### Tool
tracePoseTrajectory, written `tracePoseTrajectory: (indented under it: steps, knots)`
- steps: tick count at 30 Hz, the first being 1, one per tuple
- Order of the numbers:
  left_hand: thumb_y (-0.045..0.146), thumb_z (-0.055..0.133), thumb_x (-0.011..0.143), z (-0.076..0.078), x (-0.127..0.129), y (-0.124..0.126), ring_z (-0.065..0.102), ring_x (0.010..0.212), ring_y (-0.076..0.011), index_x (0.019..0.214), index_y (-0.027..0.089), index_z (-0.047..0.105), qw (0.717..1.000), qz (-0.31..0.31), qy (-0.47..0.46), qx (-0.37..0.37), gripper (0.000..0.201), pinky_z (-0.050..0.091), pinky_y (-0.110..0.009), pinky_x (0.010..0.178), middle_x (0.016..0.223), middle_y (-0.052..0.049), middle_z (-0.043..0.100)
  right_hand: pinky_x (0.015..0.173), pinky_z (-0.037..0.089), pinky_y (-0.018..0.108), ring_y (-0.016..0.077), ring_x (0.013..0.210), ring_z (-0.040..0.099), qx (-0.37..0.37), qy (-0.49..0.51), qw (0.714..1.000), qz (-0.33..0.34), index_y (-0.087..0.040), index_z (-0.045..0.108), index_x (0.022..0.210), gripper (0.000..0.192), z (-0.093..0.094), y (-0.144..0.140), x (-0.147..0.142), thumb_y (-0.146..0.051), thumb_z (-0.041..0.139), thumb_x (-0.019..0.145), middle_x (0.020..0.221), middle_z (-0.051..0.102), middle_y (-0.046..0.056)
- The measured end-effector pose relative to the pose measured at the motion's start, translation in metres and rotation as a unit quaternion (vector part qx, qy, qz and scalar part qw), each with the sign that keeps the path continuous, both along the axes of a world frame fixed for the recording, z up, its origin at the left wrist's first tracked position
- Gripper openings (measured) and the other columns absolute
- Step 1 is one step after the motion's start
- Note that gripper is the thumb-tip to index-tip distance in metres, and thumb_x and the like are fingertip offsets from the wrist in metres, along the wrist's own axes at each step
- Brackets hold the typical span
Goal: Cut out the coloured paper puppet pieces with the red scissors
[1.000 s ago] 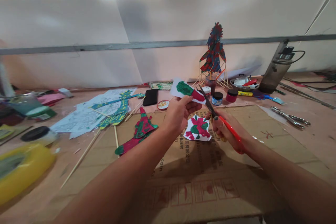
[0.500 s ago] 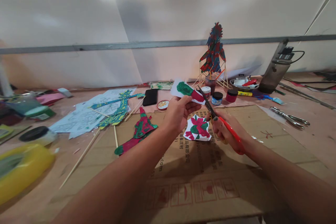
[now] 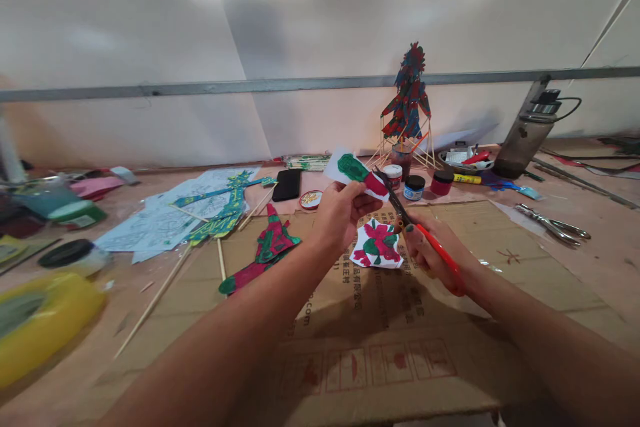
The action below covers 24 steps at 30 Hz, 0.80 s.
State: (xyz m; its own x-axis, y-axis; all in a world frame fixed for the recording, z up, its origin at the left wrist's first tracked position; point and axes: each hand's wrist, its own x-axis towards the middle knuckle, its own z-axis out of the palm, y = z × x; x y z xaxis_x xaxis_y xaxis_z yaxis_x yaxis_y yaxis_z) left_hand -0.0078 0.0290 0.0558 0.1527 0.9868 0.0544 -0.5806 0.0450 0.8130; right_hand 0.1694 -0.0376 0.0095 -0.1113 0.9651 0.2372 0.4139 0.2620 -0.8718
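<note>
My left hand (image 3: 340, 215) pinches a white paper piece (image 3: 354, 172) painted with a green and red shape and holds it up above the cardboard sheet (image 3: 380, 340). In my right hand (image 3: 431, 248) are red-handled scissors (image 3: 417, 230), their blades pointing up-left and meeting the red end of the held paper. Below the two hands a second paper piece (image 3: 377, 244) with a red and green flower pattern lies flat on the cardboard. A cut-out red and green figure (image 3: 264, 250) rests to the left of my left forearm.
Small paint jars (image 3: 414, 185) stand behind the hands, with a colourful stick-mounted figure (image 3: 409, 100) at the wall. A phone (image 3: 287, 184), printed sheets (image 3: 165, 217), bamboo sticks (image 3: 155, 299), pliers (image 3: 550, 221), a water bottle (image 3: 525, 133) and a yellow tape roll (image 3: 40, 320) lie around.
The scissor blades have closed slightly against the red end of the held paper. Both hands stay almost in place.
</note>
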Motion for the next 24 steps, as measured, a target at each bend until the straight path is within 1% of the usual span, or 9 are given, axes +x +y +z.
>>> tracePoseTrajectory:
  steps: [4,8,10,14,19,24]
  knots:
    - [0.016,0.078,0.065,-0.0019,-0.0009,0.0009,0.066,0.059,-0.0138,0.075,0.019,0.056,1.000,0.006,0.006,0.007,0.024,0.058,-0.031,0.068,0.065,0.001,0.068,0.047,0.031,0.026,0.0130,0.050,0.038,-0.005,-0.009,1.000,0.005,-0.021,0.068,0.107,0.054,-0.0015,0.0004,0.0008,-0.072,0.053,0.099,0.061,0.047,-0.004]
    - [0.017,0.078,0.065,-0.0028,-0.0012,0.0016,0.067,0.060,-0.0146,0.079,0.017,0.062,1.000,-0.001,0.018,0.023,0.021,0.060,-0.032,0.070,0.068,-0.001,0.071,0.048,0.033,0.026,0.0139,0.050,0.042,-0.021,-0.017,1.000,0.007,-0.022,0.065,0.100,0.048,-0.0030,0.0020,0.0025,-0.069,0.053,0.099,0.064,0.050,-0.003]
    - [0.017,0.077,0.065,-0.0024,-0.0008,0.0013,0.068,0.060,-0.0148,0.080,0.017,0.065,0.999,-0.004,0.027,0.029,0.020,0.060,-0.033,0.070,0.068,-0.001,0.071,0.048,0.035,0.027,0.0147,0.051,0.045,-0.020,-0.021,1.000,0.012,-0.023,0.063,0.100,0.047,-0.0026,0.0028,0.0030,-0.070,0.053,0.099,0.066,0.052,-0.002]
    - [0.018,0.078,0.066,-0.0014,0.0001,-0.0005,0.069,0.062,-0.0154,0.082,0.017,0.065,0.999,-0.005,0.040,0.029,0.020,0.059,-0.032,0.071,0.070,-0.001,0.072,0.047,0.037,0.026,0.0149,0.051,0.048,0.001,-0.031,0.999,0.028,-0.023,0.063,0.104,0.056,0.0002,0.0031,0.0026,-0.077,0.048,0.098,0.067,0.053,-0.002]
    - [0.019,0.079,0.066,-0.0016,-0.0001,-0.0015,0.069,0.063,-0.0149,0.081,0.017,0.064,0.999,-0.005,0.040,0.025,0.021,0.058,-0.030,0.068,0.071,-0.002,0.073,0.047,0.038,0.026,0.0134,0.049,0.043,0.009,-0.031,0.999,0.036,-0.023,0.065,0.111,0.061,-0.0010,0.0032,0.0023,-0.079,0.044,0.100,0.068,0.055,-0.003]
    - [0.019,0.078,0.066,-0.0020,0.0000,-0.0009,0.068,0.062,-0.0149,0.079,0.018,0.064,0.999,-0.006,0.042,0.030,0.019,0.058,-0.031,0.067,0.070,-0.002,0.072,0.048,0.038,0.026,0.0141,0.050,0.045,0.012,-0.037,0.999,0.033,-0.023,0.065,0.108,0.065,-0.0026,0.0032,0.0039,-0.082,0.042,0.099,0.068,0.055,-0.002]
